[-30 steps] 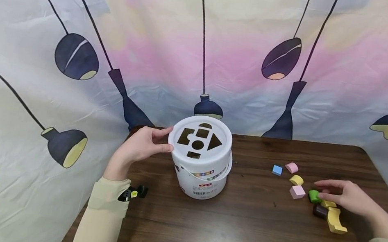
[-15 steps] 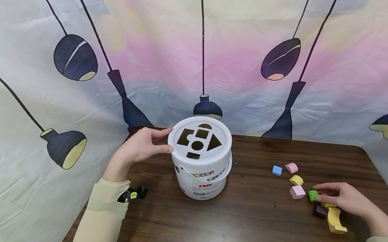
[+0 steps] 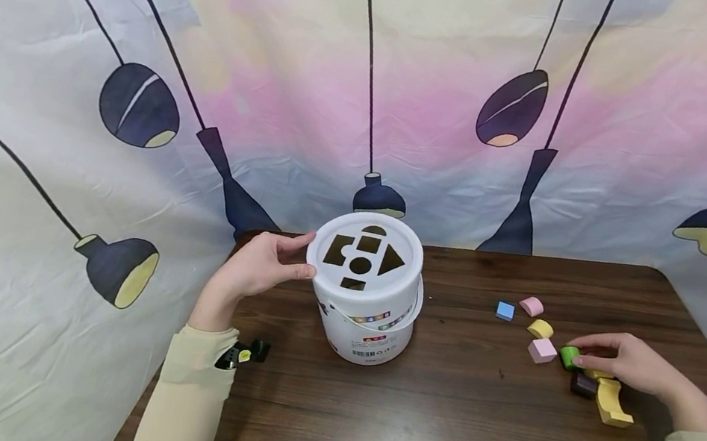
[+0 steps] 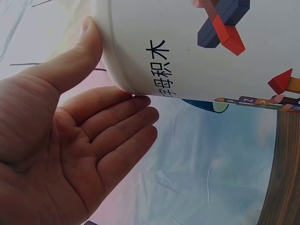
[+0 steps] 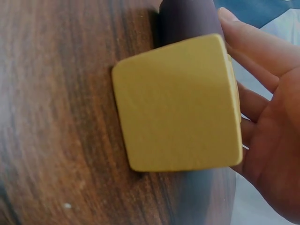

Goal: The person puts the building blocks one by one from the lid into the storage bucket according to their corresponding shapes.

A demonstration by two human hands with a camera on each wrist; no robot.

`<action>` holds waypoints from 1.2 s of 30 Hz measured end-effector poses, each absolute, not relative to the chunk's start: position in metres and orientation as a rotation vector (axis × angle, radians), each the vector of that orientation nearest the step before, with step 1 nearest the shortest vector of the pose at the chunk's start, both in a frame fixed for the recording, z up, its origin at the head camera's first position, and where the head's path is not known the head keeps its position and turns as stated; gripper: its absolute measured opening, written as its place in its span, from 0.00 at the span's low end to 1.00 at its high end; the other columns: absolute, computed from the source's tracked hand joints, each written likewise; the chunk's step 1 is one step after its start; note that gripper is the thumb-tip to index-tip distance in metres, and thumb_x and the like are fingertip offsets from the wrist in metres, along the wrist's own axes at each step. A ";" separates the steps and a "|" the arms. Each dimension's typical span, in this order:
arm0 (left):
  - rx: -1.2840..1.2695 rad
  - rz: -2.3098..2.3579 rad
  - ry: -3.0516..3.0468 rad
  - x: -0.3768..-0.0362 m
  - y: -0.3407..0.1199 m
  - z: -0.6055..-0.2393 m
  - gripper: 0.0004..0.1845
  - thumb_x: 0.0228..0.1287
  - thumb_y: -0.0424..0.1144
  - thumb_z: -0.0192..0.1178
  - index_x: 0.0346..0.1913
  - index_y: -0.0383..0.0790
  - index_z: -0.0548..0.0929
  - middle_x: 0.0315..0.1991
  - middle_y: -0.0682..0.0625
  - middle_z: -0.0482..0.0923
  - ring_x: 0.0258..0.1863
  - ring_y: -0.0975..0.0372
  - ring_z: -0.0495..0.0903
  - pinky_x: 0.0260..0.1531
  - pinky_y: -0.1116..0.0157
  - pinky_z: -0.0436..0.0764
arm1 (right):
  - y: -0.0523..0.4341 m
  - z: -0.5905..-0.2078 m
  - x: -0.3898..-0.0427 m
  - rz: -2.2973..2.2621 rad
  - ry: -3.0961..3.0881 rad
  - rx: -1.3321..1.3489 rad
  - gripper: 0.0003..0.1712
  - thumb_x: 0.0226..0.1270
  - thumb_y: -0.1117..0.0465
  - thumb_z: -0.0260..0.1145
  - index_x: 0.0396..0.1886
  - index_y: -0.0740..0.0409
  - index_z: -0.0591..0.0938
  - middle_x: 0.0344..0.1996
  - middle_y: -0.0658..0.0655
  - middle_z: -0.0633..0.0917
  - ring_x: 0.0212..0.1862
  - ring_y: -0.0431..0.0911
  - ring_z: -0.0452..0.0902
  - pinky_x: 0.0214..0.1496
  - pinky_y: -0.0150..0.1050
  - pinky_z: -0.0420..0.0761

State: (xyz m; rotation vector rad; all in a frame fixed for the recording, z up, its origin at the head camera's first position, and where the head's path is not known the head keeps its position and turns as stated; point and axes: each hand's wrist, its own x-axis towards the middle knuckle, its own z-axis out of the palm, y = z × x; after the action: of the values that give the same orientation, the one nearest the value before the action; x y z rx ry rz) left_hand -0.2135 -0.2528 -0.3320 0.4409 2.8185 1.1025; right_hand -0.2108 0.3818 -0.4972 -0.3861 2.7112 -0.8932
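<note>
- Your right hand has drawn in since a second ago; its fingers now pinch the green block on the counter.
- Your left hand stays, fingers relaxed against the white bucket.

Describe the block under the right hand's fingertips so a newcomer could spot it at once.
Start at the white plastic bucket on the dark wooden table, then look right to the cluster of small blocks. The right hand touches the small green block, the only green one, beside a pink cube.
</note>
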 end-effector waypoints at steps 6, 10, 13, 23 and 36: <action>0.441 1.100 2.823 -0.213 -0.252 -0.332 0.39 0.67 0.50 0.76 0.78 0.48 0.74 0.75 0.47 0.73 0.35 0.55 0.72 0.46 0.55 0.73 | 0.381 -0.499 -0.209 -0.963 2.698 -0.363 0.24 0.73 0.48 0.75 0.60 0.59 0.89 0.48 0.54 0.91 0.42 0.38 0.79 0.42 0.37 0.79; 0.434 1.102 2.819 -0.213 -0.253 -0.332 0.39 0.67 0.51 0.76 0.78 0.49 0.74 0.75 0.47 0.73 0.40 0.54 0.75 0.47 0.55 0.73 | 0.379 -0.497 -0.209 -0.993 2.687 -0.369 0.23 0.73 0.50 0.75 0.58 0.61 0.89 0.45 0.52 0.90 0.40 0.37 0.80 0.40 0.37 0.80; 0.430 1.099 2.819 -0.213 -0.254 -0.333 0.39 0.67 0.51 0.76 0.78 0.49 0.74 0.76 0.47 0.72 0.41 0.54 0.76 0.47 0.55 0.73 | 0.377 -0.496 -0.210 -1.001 2.683 -0.389 0.21 0.73 0.52 0.75 0.57 0.61 0.88 0.44 0.51 0.89 0.41 0.36 0.80 0.40 0.36 0.81; 0.419 1.085 2.820 -0.212 -0.253 -0.330 0.40 0.67 0.53 0.76 0.79 0.50 0.74 0.75 0.48 0.73 0.66 0.51 0.77 0.54 0.54 0.74 | 0.376 -0.497 -0.211 -0.933 2.681 -0.398 0.26 0.72 0.54 0.75 0.62 0.67 0.85 0.45 0.52 0.87 0.40 0.37 0.77 0.40 0.36 0.79; 0.428 1.099 2.800 -0.213 -0.253 -0.330 0.40 0.67 0.52 0.76 0.79 0.50 0.74 0.75 0.47 0.73 0.76 0.52 0.68 0.66 0.48 0.75 | 0.376 -0.493 -0.210 -0.974 2.763 -0.367 0.25 0.70 0.50 0.78 0.57 0.62 0.88 0.44 0.53 0.88 0.41 0.35 0.79 0.39 0.36 0.81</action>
State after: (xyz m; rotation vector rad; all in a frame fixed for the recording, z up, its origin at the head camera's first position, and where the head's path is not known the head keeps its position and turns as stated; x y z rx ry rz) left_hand -0.2127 -0.2534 -0.3298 0.4275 2.8002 1.0990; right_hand -0.2101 0.3757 -0.4935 -0.3669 2.7631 -0.9745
